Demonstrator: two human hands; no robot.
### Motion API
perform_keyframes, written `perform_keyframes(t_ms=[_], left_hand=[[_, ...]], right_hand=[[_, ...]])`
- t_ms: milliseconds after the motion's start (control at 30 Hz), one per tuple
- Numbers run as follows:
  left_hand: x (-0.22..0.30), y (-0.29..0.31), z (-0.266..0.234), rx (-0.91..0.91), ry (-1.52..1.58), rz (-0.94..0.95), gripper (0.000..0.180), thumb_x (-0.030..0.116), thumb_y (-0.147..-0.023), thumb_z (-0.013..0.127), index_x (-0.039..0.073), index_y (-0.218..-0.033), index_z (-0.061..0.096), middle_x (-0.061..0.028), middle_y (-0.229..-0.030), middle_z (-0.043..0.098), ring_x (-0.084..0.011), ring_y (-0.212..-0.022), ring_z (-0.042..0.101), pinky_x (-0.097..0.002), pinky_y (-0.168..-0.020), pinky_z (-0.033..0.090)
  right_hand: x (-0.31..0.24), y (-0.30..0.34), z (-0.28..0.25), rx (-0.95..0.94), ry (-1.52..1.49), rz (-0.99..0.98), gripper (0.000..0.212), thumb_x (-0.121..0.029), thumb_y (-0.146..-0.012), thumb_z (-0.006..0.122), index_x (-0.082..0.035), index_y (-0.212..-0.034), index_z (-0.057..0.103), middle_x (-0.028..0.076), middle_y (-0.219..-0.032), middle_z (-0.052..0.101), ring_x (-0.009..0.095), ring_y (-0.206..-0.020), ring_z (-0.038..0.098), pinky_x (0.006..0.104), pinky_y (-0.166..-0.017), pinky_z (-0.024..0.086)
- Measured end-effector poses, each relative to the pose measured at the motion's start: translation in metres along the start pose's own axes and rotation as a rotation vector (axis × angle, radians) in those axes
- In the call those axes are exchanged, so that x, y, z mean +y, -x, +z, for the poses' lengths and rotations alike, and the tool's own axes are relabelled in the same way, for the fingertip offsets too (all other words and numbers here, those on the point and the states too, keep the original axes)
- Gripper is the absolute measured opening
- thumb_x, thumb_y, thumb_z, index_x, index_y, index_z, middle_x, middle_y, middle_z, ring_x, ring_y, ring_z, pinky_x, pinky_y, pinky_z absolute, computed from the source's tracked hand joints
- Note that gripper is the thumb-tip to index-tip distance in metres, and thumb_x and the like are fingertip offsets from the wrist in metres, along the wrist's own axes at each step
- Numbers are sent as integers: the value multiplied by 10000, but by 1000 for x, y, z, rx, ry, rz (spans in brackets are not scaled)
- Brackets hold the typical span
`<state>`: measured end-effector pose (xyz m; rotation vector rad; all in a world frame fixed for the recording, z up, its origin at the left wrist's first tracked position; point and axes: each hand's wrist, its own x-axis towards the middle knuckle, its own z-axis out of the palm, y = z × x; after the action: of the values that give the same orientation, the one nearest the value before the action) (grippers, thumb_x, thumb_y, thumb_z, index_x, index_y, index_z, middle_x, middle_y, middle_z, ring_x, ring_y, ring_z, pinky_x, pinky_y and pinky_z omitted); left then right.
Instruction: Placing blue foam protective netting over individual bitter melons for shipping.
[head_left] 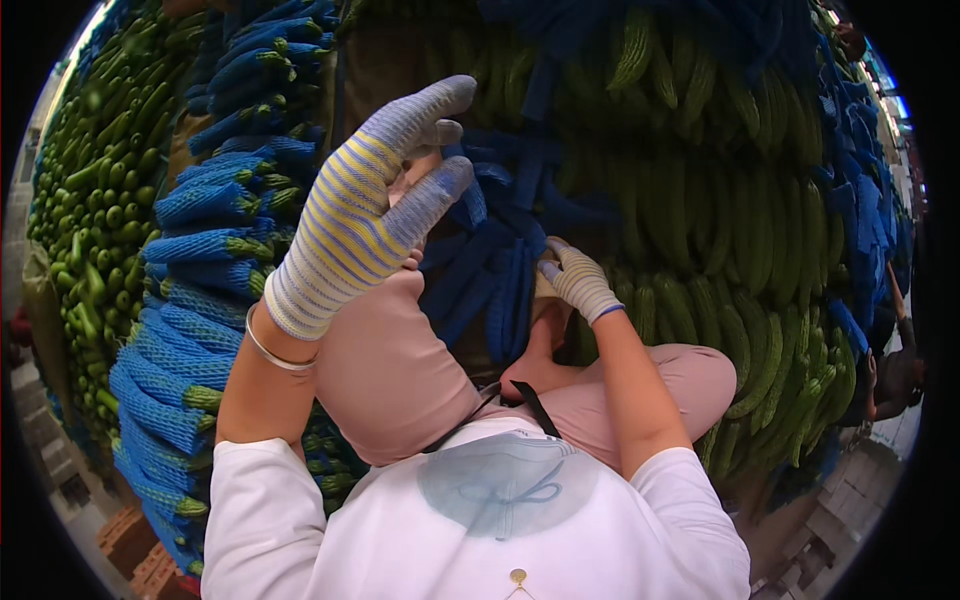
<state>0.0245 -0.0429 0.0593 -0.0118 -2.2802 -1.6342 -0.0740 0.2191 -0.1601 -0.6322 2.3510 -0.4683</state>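
Sitting low among stacked produce, wearer faces a tangle of blue sleeves [485, 265] lying between the legs. Both hands in striped knit gloves, yellow and grey-blue on the left.

Left hand [365, 210] raised over the pink trousers [385, 370]; grip spread, thumb standing well apart from the fingers. Thumb tip overlaps the edge of the loose sleeves in view; contact cannot be told. Pale bracelet [272, 348] round that wrist.

Right hand [583, 282] lower, just beside the sleeves and above a bare foot [540, 360]. Fingers curled, thumb close to the index; whether they pinch anything cannot be told.

To the right, long ridged gourds [735, 215] lie unsleeved, side by side in rows, deep green, upper ones in shadow. To the left, a tall stack of netted gourds [205, 345], blue mesh around the bodies, green ends poking out toward the wearer. Beyond these, a heap of smooth, shorter vegetables [110, 190]. More blue netting [870, 230] along the far right.

Bricks [140, 550] at lower left. Another person [895, 375] near the right rim, detail too dark to read.
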Motion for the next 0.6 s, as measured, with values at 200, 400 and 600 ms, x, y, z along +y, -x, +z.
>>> perform_keyframes(t_ms=[200,400,600], left_hand=[[14,5,16,-275,-365,-231,437,29,-802,614,30,-1231,532,-80,-1100,588,-204,-1003,577,-266,-903,425],[6,-2,18,-343,-536,-60,411,89,-789,648,31,-1183,546,-62,-799,481,-207,-773,439,-309,-751,408],[2,1,21,-278,-557,-74,403,188,-773,697,58,-1137,583,-98,-836,548,-243,-803,485,-322,-770,426]], right_hand=[[-12,-71,35,19,-57,75,636,-443,-821,576,-178,-1370,396,163,-1453,293,325,-1325,306,414,-1069,297],[-6,-113,43,-46,-109,283,731,-482,-750,667,-108,-1336,441,157,-1369,428,306,-1271,395,391,-1060,288],[-55,-3,-24,217,-1485,-98,314,-225,-873,623,20,-1070,609,69,-979,636,153,-955,589,283,-894,421]])
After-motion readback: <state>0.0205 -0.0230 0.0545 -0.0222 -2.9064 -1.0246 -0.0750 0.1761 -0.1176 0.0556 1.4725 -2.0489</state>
